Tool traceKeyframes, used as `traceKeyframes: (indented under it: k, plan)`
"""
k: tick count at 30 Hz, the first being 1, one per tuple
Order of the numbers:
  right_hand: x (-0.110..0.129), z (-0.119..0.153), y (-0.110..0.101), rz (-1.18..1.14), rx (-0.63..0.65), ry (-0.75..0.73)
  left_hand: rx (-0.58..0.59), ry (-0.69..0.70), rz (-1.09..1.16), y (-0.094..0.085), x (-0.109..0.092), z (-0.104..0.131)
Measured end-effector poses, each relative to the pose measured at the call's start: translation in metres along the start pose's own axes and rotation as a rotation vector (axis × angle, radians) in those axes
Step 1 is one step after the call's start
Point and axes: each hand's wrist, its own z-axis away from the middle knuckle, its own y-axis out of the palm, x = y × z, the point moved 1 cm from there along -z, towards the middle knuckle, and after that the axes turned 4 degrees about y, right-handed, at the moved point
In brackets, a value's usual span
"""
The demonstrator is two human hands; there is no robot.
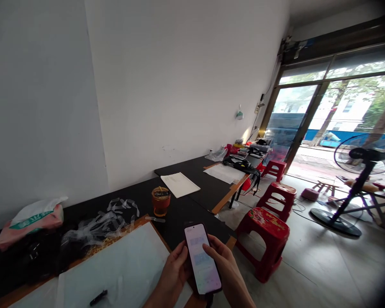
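Observation:
A smartphone with a lit screen is held upright between my two hands, over the near edge of the table. My left hand is closed along its left side. Around its right side is my right hand, the thumb over the screen. The text on the screen is too small to read. Under my left forearm lies a pale glass-like sheet, with a small black tool on it. An amber cup stands beyond the phone.
Clear plastic strips and a tissue pack lie to the left. A paper pad rests on the black table. Red stools and a standing fan occupy the floor at right, before a glass door.

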Motion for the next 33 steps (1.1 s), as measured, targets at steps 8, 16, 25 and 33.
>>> traceKeyframes:
  k: [8,16,25,33]
  plan:
    - [0.0041,0.0035,0.0010,0.008,0.004,0.018,0.008,0.007,0.002,-0.0008,0.0009,-0.0018]
    - [0.0030,0.0020,0.0006,0.006,-0.007,0.023,0.012,0.007,0.001,-0.0005,0.0021,0.0000]
    - [0.0021,0.0047,0.0013,0.003,-0.014,0.010,0.002,0.006,-0.004,0.0025,-0.0016,0.0000]
    - [0.0047,0.0059,0.0028,0.010,-0.023,0.012,-0.003,-0.004,-0.005,-0.0001,0.0007,-0.0018]
